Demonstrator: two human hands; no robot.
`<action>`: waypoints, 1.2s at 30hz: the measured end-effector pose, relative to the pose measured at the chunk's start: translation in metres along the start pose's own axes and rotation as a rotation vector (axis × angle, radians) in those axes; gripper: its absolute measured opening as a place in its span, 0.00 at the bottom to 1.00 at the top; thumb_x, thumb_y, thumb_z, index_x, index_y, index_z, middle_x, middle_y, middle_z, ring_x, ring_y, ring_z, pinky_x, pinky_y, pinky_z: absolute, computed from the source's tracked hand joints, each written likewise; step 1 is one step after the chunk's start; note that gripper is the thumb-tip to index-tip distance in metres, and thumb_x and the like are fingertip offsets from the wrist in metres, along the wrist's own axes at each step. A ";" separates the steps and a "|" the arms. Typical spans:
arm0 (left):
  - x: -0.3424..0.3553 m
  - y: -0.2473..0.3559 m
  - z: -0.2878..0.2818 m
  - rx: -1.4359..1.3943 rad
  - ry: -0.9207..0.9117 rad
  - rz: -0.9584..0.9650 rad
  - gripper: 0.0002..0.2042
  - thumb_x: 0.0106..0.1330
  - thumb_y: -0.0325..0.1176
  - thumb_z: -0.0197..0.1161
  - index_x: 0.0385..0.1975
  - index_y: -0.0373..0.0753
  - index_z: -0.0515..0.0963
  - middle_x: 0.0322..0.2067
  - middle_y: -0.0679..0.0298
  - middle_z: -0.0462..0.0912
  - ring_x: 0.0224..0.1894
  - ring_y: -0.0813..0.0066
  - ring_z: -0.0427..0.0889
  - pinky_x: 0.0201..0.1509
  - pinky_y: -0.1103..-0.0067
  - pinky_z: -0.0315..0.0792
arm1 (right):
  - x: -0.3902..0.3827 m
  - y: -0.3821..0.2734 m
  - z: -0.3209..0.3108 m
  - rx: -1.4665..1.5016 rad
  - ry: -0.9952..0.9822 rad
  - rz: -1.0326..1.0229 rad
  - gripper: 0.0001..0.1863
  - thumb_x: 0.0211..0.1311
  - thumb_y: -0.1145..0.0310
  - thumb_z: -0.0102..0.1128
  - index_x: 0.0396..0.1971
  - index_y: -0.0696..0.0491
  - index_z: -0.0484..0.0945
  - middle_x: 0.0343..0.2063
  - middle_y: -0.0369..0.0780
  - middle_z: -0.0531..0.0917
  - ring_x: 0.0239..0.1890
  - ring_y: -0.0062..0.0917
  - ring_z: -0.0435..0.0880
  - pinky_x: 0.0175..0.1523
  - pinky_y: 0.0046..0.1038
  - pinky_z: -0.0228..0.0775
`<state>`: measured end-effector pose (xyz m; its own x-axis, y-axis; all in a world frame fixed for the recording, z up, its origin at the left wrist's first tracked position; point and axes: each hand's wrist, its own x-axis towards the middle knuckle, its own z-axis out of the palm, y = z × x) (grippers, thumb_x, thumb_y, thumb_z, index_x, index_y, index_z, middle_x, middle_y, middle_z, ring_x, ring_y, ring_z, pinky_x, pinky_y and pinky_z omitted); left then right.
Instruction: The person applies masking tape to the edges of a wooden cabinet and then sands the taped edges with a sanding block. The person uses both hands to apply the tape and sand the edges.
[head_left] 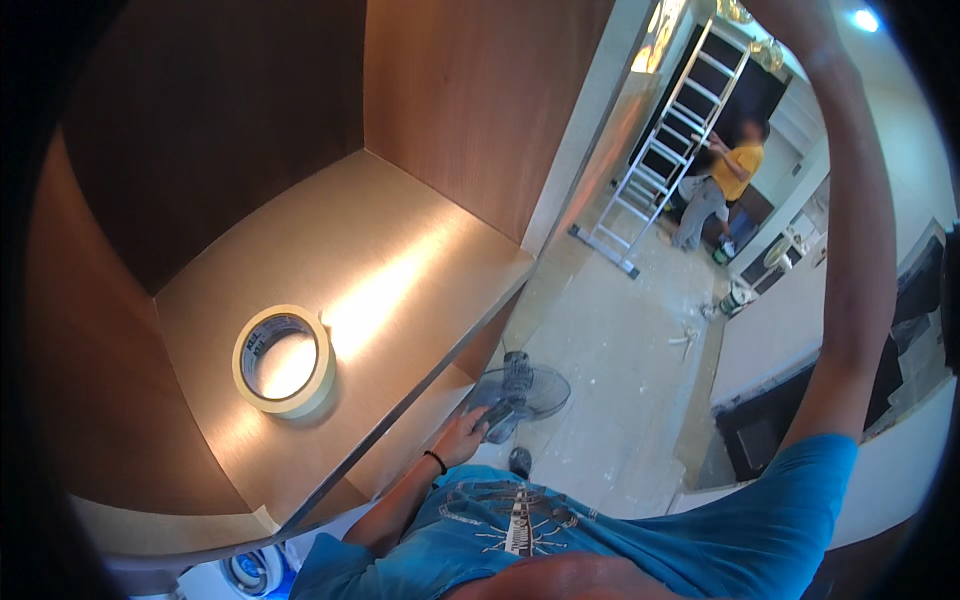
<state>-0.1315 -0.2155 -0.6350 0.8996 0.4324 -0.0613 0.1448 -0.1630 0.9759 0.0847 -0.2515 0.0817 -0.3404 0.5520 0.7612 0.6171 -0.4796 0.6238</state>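
Observation:
My left hand (463, 436), with a dark band at the wrist, is low in front of my blue shirt, just outside the shelf's front edge. Its fingers are closed around a small dark block-like object (496, 415) whose kind I cannot make out. My right arm is raised high along the right side, and its hand runs out past the top edge of the picture. A roll of masking tape (324, 375) lies flat on the lit wooden shelf (400, 215), left of my hands, touched by neither.
Behind my left hand stands a fan (548, 390) on the dusty floor (600, 350). Farther off, an aluminium stepladder (660, 150) leans near a person in a yellow shirt (738, 170), crouching. Buckets (735, 297) stand by the right wall. Wooden cabinet panels (470, 100) enclose the shelf.

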 end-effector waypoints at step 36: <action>0.011 0.209 -0.004 -0.029 0.200 0.412 0.17 0.75 0.30 0.58 0.62 0.35 0.72 0.43 0.56 0.85 0.45 0.67 0.85 0.53 0.72 0.76 | -0.075 0.003 0.016 0.240 -0.032 -0.125 0.39 0.63 0.67 0.59 0.75 0.37 0.60 0.29 0.40 0.86 0.18 0.32 0.81 0.27 0.34 0.75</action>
<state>-0.0929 -0.2413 -0.4310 0.7818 0.5002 0.3723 -0.2228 -0.3335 0.9160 0.1229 -0.2834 0.0239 -0.4044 0.6200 0.6723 0.7234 -0.2330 0.6500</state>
